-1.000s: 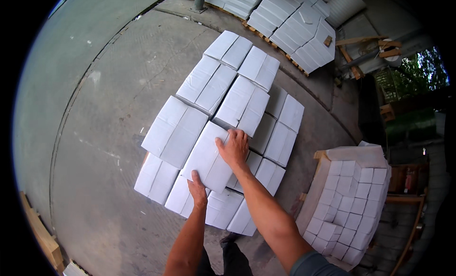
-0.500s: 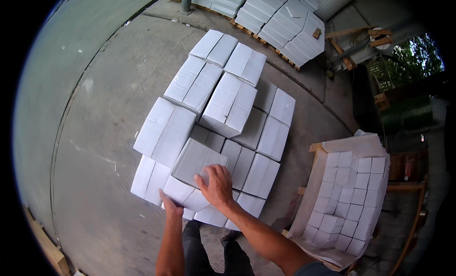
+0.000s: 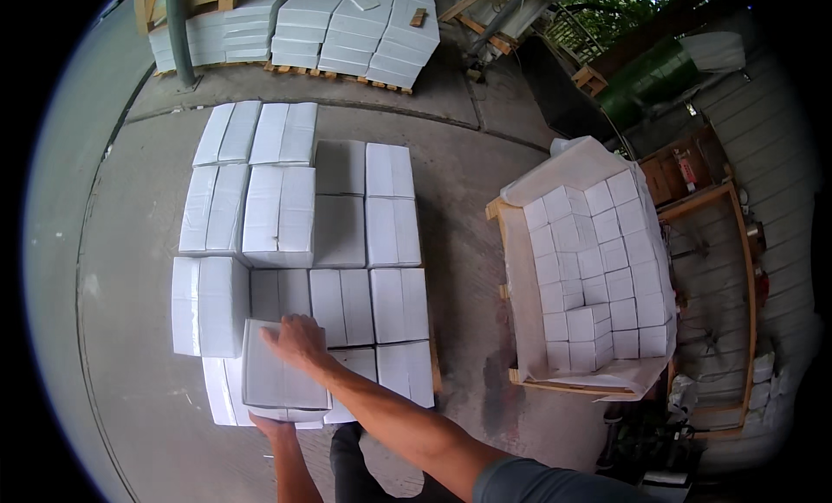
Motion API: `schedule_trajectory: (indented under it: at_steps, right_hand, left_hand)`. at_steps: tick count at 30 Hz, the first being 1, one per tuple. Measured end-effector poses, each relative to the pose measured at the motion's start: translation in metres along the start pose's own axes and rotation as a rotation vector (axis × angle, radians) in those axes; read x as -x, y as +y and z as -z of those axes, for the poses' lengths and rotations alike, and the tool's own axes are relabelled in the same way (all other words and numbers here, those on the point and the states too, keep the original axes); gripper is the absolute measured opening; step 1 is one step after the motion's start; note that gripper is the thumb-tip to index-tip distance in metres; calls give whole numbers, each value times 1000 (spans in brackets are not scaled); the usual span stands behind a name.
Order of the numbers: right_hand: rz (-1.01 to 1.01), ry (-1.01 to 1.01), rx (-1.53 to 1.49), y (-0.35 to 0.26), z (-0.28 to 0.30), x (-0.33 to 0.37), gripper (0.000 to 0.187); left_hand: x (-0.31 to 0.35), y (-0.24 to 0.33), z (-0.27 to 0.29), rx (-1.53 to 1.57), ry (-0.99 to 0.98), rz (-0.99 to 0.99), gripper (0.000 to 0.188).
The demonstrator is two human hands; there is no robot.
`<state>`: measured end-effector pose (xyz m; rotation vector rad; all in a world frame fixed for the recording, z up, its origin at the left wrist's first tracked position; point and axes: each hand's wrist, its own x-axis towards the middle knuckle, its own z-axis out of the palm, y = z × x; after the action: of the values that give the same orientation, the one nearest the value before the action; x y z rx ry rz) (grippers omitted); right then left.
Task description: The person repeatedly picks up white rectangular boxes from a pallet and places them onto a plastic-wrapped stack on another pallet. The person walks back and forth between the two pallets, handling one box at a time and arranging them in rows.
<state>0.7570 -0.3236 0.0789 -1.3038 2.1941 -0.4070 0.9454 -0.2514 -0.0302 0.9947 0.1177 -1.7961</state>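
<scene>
A white cardboard carton (image 3: 282,377) with a greyish shaded top sits at the near left of a stack of similar cartons, between my two hands. My right hand (image 3: 299,340) lies over its far right edge, fingers bent around that edge. Against the carton's near lower edge is my left hand (image 3: 273,425), its fingers mostly hidden under the box. Just beyond, another white carton (image 3: 208,305) stands on the upper layer at the left. Lower-layer cartons (image 3: 340,305) lie to the right of my right hand.
More upper-layer cartons (image 3: 279,213) rise at the stack's far left. On my right, a wooden-based crate (image 3: 598,389) with a pale liner holds many small white boxes. Wrapped white stacks (image 3: 355,31) on pallets and a grey post (image 3: 178,35) stand at the back.
My view has turned to the right. My left hand has moved from the carton's left side to its near lower edge. My right hand has shifted to the far edge.
</scene>
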Motion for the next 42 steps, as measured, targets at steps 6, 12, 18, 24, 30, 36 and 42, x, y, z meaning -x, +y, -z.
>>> schedule_trajectory:
  at_steps: [6,12,18,24,30,36,42]
  right_hand:
    - [-231,114,-53,80,12,139,63]
    - [-769,-196,-351,185,47,294,63]
    - [-953,83,-430,304,53,429,66]
    - [-1022,137,-738,389,154,507,68]
    - [-1186,292,-644,483,250,589,73]
    - [-1195,437,-549,554,323,625,68]
    - [-1201,487,-600,608,372,608,71]
  left_hand:
    - [99,-5,30,-335,33,256,53]
    - [227,-64,-7,-634,106,456,65]
    - [242,-152,22,-824,49,616,66]
    - [307,-266,12,-878,-68,630,64]
    - [402,-394,-36,-1094,86,699,54]
    - [455,-502,-83,-1004,-51,879,59]
    - [440,-574,-133,-1054,-108,848,52]
